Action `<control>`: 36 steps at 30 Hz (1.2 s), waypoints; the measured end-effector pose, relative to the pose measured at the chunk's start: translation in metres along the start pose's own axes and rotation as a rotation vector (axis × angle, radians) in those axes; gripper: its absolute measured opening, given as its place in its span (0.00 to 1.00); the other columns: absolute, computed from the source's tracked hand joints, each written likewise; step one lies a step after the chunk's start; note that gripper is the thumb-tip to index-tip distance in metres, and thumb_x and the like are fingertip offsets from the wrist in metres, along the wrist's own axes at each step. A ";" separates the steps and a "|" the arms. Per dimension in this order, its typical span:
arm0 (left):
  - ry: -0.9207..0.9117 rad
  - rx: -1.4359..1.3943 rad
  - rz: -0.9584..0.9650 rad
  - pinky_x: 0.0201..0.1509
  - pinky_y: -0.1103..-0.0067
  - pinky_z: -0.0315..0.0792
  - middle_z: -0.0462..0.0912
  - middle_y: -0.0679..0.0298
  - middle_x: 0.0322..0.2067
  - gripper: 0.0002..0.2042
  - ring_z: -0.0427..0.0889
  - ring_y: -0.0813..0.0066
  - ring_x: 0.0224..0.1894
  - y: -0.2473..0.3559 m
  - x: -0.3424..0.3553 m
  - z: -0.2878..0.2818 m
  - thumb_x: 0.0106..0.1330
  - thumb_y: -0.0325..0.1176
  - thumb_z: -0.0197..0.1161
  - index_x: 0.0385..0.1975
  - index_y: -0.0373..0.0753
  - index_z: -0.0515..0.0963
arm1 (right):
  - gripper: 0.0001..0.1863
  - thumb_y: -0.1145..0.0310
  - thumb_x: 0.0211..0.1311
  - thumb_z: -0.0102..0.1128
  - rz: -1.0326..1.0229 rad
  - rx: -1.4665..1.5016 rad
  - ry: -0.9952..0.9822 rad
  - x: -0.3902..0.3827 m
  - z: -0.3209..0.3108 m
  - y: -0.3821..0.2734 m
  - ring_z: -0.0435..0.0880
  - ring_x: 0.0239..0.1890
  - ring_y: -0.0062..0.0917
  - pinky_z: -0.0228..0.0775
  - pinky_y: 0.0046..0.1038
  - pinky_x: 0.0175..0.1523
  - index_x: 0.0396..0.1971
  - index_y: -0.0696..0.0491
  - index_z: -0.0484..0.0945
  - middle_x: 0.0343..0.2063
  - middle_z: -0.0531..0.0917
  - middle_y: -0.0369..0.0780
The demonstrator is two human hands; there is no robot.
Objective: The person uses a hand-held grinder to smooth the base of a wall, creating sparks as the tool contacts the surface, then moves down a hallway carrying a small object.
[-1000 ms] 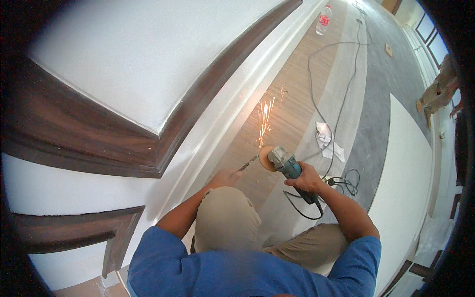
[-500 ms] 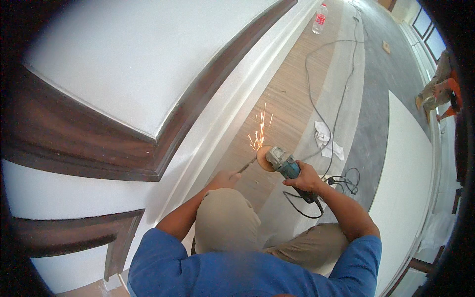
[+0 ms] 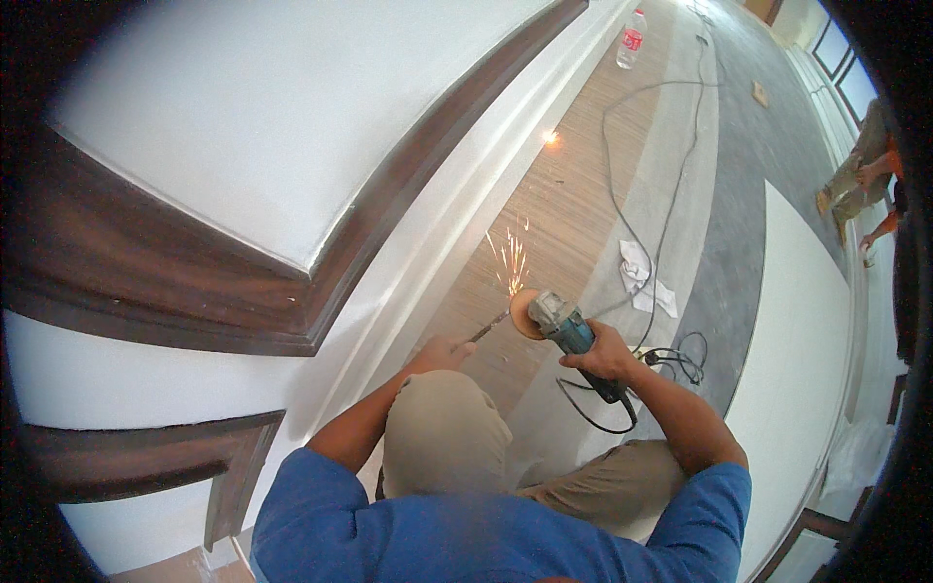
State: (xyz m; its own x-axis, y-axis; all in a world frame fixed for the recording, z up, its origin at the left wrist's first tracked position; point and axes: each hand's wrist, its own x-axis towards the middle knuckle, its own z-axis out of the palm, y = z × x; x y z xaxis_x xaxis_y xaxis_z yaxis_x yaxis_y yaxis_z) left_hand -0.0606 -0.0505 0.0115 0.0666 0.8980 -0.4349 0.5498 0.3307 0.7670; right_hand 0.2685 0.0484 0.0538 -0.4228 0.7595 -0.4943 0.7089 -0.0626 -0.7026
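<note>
Closed round the grinder [image 3: 575, 336], our right hand [image 3: 607, 352] held it by the blue and black body, thumb showing on the left side, other fingers mostly hidden. Our left hand [image 3: 442, 354] had a narrow pinch on a thin rod [image 3: 489, 326]; exact finger placement was too small for us to tell. Rod pointed far and right, its tip at the left edge of the round tan disc [image 3: 526, 314]. Sparks [image 3: 511, 267] sprayed from that edge toward the far side. Grinder sat tilted near the middle of the scene, head to the far left, tail to the near right.

Black cord [image 3: 583, 416] looped from the tail on the near side; we saw more tangled cable [image 3: 692, 369] just right of the right hand. Our bent knee [image 3: 445, 428], tan trousers, was on the near side of the left hand.

Around us: wood-look floor [image 3: 573, 194] beyond the tool, pale strip [image 3: 680, 165] right of that, grey floor [image 3: 753, 185] further right. Crumpled white paper [image 3: 645, 277] lay on the strip. Clear bottle [image 3: 631, 41], red cap, stood far off. White board [image 3: 792, 369] lay to the right. White wall [image 3: 243, 126] with dark brown trim [image 3: 185, 301] filled the left. Far right edge: another person [image 3: 855, 175], only partly in view.
</note>
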 end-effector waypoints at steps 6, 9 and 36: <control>-0.017 0.019 0.033 0.30 0.73 0.62 0.66 0.65 0.20 0.19 0.67 0.73 0.25 0.002 0.001 -0.003 0.70 0.46 0.54 0.29 0.33 0.73 | 0.40 0.52 0.36 0.77 -0.022 0.026 -0.006 0.002 -0.001 0.001 0.84 0.42 0.38 0.75 0.35 0.50 0.49 0.61 0.75 0.39 0.84 0.50; -0.068 0.068 -0.069 0.42 0.67 0.71 0.81 0.48 0.28 0.20 0.80 0.59 0.32 -0.001 0.003 -0.005 0.68 0.46 0.55 0.42 0.33 0.80 | 0.40 0.52 0.36 0.77 -0.019 0.022 0.007 0.003 0.001 0.008 0.84 0.42 0.38 0.75 0.35 0.50 0.49 0.61 0.75 0.39 0.84 0.50; -0.054 0.045 -0.114 0.44 0.65 0.70 0.81 0.43 0.32 0.20 0.81 0.55 0.36 0.025 -0.007 -0.009 0.69 0.47 0.54 0.43 0.32 0.79 | 0.39 0.51 0.37 0.76 -0.009 0.011 0.025 -0.001 -0.004 0.002 0.84 0.43 0.38 0.74 0.35 0.52 0.49 0.60 0.75 0.41 0.84 0.49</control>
State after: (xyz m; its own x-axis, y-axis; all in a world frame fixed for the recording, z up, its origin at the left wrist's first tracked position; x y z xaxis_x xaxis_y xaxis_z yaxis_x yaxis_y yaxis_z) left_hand -0.0551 -0.0464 0.0379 0.0459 0.8379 -0.5439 0.5934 0.4151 0.6896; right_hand 0.2733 0.0501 0.0552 -0.4149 0.7762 -0.4747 0.6985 -0.0626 -0.7129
